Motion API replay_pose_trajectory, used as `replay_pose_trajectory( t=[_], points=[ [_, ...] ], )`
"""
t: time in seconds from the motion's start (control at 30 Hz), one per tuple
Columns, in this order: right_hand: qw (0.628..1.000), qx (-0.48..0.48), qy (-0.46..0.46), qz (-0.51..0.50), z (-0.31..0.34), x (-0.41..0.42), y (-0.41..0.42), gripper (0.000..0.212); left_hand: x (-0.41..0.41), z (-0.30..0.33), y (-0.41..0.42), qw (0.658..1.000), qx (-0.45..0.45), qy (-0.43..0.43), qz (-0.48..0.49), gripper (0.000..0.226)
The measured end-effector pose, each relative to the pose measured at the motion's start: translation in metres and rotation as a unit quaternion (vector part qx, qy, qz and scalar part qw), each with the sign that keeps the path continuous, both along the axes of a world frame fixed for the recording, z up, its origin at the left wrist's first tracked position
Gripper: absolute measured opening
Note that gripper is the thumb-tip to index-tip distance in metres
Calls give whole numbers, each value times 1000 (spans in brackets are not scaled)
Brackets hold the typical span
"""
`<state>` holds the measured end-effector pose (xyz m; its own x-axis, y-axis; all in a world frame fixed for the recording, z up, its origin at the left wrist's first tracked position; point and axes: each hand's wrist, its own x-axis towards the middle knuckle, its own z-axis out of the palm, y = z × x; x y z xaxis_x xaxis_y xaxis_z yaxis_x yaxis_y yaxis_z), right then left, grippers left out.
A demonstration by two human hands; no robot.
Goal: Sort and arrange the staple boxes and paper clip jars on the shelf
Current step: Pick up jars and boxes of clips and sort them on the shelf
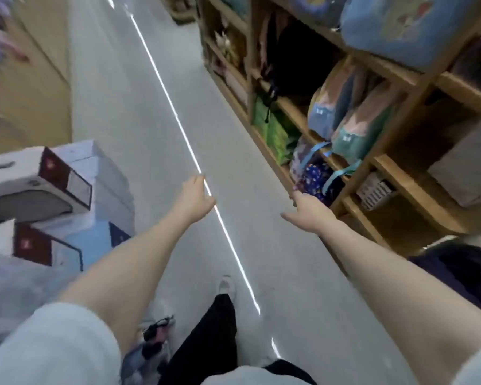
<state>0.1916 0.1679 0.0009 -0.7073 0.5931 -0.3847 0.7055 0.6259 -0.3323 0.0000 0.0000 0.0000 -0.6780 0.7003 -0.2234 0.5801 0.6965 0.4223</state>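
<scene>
No staple boxes or paper clip jars show in this blurred head view. My left hand [196, 198] hangs out in front of me over the grey floor, fingers relaxed and holding nothing. Near the lower corner of the wooden shelf unit [395, 168], my right hand [307, 211] is stretched forward, also relaxed and with nothing in it. Both forearms reach out from pale sleeves. My black trouser leg and white shoe [226, 284] are below.
The wooden shelf unit on the right holds bags and backpacks [345, 107]. Stacked white cartons [53, 184] stand at the left. A grey aisle floor [150, 107] with a bright reflected line runs ahead between them. A dark bag [467, 270] lies at the right.
</scene>
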Motion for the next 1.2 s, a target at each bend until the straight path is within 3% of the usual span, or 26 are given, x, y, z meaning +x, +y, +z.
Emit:
replay_pose_trajectory(
  t=[0.2,0.4,0.67,0.87,0.97,1.1,1.2],
  points=[
    [988,-30,40,145,6,-159,-29,62,-120,2,-46,984,49,30,166,64],
    [978,-43,43,198,9,-324,-21,61,-264,10,-52,971,59,31,232,64],
    [986,-38,104,124,40,-510,69,59,-441,43,37,976,94,39,193,61],
    [991,-18,124,51,35,-623,180,55,-547,50,153,984,151,48,83,59],
    [990,-22,136,17,23,-687,241,54,-610,40,210,985,139,93,42,62],
    [975,-112,181,-60,30,-784,323,51,-711,41,273,987,112,92,67,62],
    [970,-144,186,-61,45,-859,372,48,-789,52,304,982,110,89,122,63]
  ],
)
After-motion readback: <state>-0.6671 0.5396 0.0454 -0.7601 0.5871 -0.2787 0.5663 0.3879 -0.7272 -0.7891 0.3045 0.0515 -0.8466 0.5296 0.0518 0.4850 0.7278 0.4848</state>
